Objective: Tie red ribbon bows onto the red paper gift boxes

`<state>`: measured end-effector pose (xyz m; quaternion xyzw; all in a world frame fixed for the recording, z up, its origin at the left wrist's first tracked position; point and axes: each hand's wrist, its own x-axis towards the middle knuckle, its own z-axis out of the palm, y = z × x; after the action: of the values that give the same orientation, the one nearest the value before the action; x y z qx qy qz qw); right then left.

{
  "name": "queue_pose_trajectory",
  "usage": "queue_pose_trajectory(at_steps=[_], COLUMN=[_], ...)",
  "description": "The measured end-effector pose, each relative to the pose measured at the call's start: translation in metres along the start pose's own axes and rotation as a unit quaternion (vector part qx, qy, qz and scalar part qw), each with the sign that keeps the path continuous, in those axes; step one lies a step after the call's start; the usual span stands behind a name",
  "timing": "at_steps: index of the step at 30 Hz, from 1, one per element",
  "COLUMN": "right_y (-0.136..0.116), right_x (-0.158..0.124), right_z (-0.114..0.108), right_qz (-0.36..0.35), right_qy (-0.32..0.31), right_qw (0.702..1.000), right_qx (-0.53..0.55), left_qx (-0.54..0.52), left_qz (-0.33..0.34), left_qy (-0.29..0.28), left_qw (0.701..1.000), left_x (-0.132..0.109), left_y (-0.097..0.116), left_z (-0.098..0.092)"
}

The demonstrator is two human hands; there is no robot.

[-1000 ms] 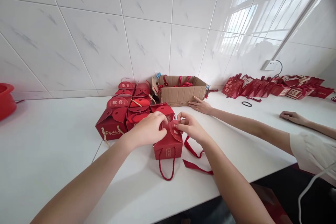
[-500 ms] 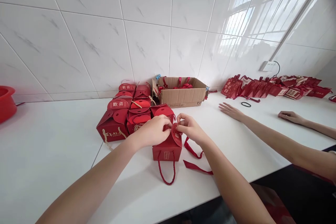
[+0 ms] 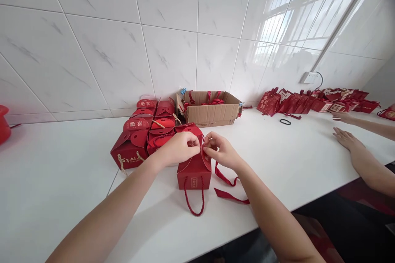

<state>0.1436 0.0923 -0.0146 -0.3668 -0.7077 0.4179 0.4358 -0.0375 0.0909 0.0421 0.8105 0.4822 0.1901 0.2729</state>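
A red gift box [image 3: 194, 176] stands upright on the white table, its red rope handle [image 3: 194, 213] hanging down the front onto the tabletop. At the top left of its lid, my left hand [image 3: 182, 147] has fingers pinched on the curved flaps. My right hand [image 3: 220, 150] pinches the flap on the lid's right side, close to the left fingertips. The fingers hide where the flaps meet. Two red ribbon pieces [image 3: 231, 195] lie to the right of the box.
Red boxes [image 3: 131, 148] cluster behind at the left. A cardboard box [image 3: 212, 115] holding red items is by the wall. More red boxes [image 3: 270, 102], a black ring [image 3: 285, 122] and a person's hands [image 3: 348, 139] are at the right. A red basin [image 3: 3, 125] stands far left.
Both my hands stay at the lid, and the right fingers have shifted slightly on the flap. The other person's hands have moved right, away from the black ring. The view has shifted slightly.
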Motion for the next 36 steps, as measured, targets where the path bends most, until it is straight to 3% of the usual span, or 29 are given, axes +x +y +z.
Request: queue_pose_trajectory(at_steps=[4,6,8,11,13,15,20,23,26,30,36], right_y=[-0.014,-0.033,-0.058,-0.095,-0.11,-0.117,-0.115,-0.113,-0.109,-0.098,-0.078], right_x=[0.006,0.009,0.011,0.014,0.016,0.017,0.014,0.011,0.011,0.017,0.033], right_z=[-0.009,-0.012,-0.012,-0.005,0.001,0.005,0.0,-0.013,-0.025,-0.027,-0.016], right_qz=[-0.019,-0.01,-0.022,-0.049,-0.052,-0.052,-0.03,-0.017,-0.002,0.018,0.068], right_qy=[0.128,0.137,0.101,-0.004,-0.057,-0.07,-0.072,-0.085,-0.052,-0.024,-0.119], right_qw=[0.987,0.987,0.994,0.999,0.997,0.996,0.997,0.996,0.994,0.989,0.967], right_qx=[-0.101,-0.081,-0.041,0.009,0.024,0.029,0.021,-0.029,-0.092,-0.142,-0.214], left_qx=[-0.028,-0.051,-0.073,-0.099,-0.105,-0.103,-0.04,0.041,0.113,0.143,0.142], left_qz=[0.011,0.025,0.031,0.034,0.039,0.048,0.042,-0.002,-0.053,-0.087,-0.119], left_qy=[0.039,0.071,0.098,0.139,0.149,0.146,0.113,0.016,-0.075,-0.087,-0.09], left_qw=[0.999,0.996,0.992,0.985,0.983,0.983,0.992,0.999,0.989,0.982,0.979], left_x=[-0.009,-0.021,-0.035,-0.052,-0.059,-0.062,-0.065,-0.058,-0.042,-0.022,-0.018], left_y=[0.017,0.027,0.035,0.039,0.04,0.041,0.04,0.034,0.025,0.016,0.012], left_z=[-0.029,-0.046,-0.059,-0.067,-0.067,-0.065,-0.063,-0.06,-0.051,-0.033,-0.028])
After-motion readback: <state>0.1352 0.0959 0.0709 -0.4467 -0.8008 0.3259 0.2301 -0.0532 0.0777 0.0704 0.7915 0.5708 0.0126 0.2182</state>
